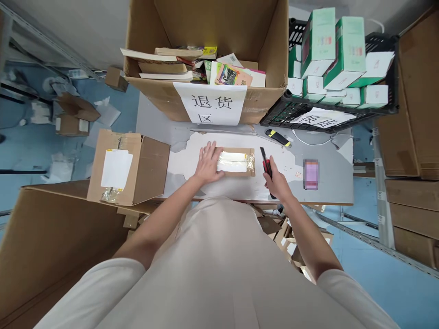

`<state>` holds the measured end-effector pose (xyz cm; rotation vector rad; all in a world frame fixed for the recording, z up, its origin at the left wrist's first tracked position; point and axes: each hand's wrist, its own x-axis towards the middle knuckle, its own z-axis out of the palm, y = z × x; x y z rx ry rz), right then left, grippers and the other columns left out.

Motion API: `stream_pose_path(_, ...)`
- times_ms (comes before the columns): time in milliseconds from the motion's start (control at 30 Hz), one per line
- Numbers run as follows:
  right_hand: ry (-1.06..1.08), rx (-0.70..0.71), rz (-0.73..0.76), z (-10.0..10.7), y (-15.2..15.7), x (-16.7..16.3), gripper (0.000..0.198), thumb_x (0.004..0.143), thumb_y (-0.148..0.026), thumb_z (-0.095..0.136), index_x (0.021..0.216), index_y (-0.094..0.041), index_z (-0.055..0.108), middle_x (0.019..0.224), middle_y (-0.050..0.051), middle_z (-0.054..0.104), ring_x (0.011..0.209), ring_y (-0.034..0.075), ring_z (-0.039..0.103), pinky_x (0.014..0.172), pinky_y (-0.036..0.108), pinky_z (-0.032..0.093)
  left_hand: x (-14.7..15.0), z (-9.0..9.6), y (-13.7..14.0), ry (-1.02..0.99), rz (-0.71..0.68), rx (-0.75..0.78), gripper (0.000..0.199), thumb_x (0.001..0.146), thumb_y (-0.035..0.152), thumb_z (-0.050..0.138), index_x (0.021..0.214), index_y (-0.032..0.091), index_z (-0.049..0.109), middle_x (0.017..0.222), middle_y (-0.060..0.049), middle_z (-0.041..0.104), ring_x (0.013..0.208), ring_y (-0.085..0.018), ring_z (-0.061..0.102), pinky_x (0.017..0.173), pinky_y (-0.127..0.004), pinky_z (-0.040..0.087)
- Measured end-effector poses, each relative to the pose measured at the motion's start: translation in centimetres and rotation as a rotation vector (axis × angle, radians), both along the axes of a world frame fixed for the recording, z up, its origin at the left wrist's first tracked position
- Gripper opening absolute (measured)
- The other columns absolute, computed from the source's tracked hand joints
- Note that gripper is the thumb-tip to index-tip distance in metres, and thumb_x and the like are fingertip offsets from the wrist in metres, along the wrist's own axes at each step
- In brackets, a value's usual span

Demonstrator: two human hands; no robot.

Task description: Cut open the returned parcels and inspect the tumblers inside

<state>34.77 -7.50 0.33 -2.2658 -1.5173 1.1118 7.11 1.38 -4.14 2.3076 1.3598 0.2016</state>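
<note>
A small flat cardboard box (236,173) lies on the table, with white labels on its top and clear tape around its right end. My left hand (207,162) rests flat on the box's left end, fingers spread. Just right of the box, my right hand (277,180) is wrapped around a red and black box cutter (266,165). Its blade points up and away from me, apart from the box. Behind it lies a second cutter, a yellow and black utility knife (278,138), touched by neither hand.
A big open carton (164,98) of books stands at the back, beside a black crate (277,114) of green and white boxes. A taped cardboard box (154,169) sits at the left. A blurred pink-purple phone-like object (311,174) lies at the right, near a white cable (313,144).
</note>
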Motion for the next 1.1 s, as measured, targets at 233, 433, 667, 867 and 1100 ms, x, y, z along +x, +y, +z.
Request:
stream_pose_path(233,-0.101,-0.094,0.150,0.7,-0.9,-1.7,0.062,0.094,-0.029,0.035,0.155,-0.027,0.020,0.083,0.005,0.069,0.060,0.017,0.061,0.069,0.031,0.049,2.2,-0.2,0.8,0.120,-0.151,-0.015,0.125,0.055,0.075,0.069,0.152,0.012,0.022,0.158,-0.024,0.017,0.146,-0.043,0.011,0.113,-0.062,-0.009)
stream_pose_path(433,-0.108,-0.079,0.113,1.2,-1.1,-1.2,0.063,0.094,-0.030,0.034,0.155,-0.027,0.018,0.081,0.002,0.069,0.054,0.015,0.059,0.068,0.030,0.049,2.1,-0.1,0.5,0.127,-0.127,-0.035,0.126,0.054,0.076,0.070,0.153,0.014,0.022,0.159,-0.022,0.018,0.146,-0.043,0.014,0.114,-0.060,-0.008)
stream_pose_path(667,-0.311,-0.114,0.266,2.2,-0.2,-2.9,0.061,0.095,-0.025,0.033,0.154,-0.018,0.020,0.089,0.011,0.071,0.075,0.024,0.065,0.071,0.033,0.047,2.1,-0.2,0.6,0.080,-0.118,-0.046,0.127,0.053,0.074,0.072,0.153,0.014,0.022,0.159,-0.022,0.018,0.146,-0.043,0.015,0.115,-0.060,-0.009)
stream_pose_path(867,-0.466,-0.216,0.369,2.9,0.9,-5.1,0.062,0.093,-0.016,0.033,0.154,-0.013,0.020,0.087,0.018,0.070,0.080,0.029,0.066,0.074,0.036,0.046,2.3,-0.2,0.6,0.106,-0.094,-0.054,0.126,0.053,0.073,0.073,0.153,0.014,0.022,0.159,-0.021,0.016,0.145,-0.043,0.017,0.115,-0.059,-0.009)
stream_pose_path(1100,-0.451,-0.335,0.422,4.1,0.4,-4.8,0.062,0.093,-0.015,0.037,0.153,-0.016,0.021,0.090,0.018,0.070,0.085,0.031,0.067,0.075,0.038,0.046,2.3,-0.2,0.6,0.100,-0.095,-0.058,0.126,0.054,0.073,0.072,0.153,0.014,0.021,0.160,-0.021,0.014,0.144,-0.043,0.018,0.114,-0.060,-0.009)
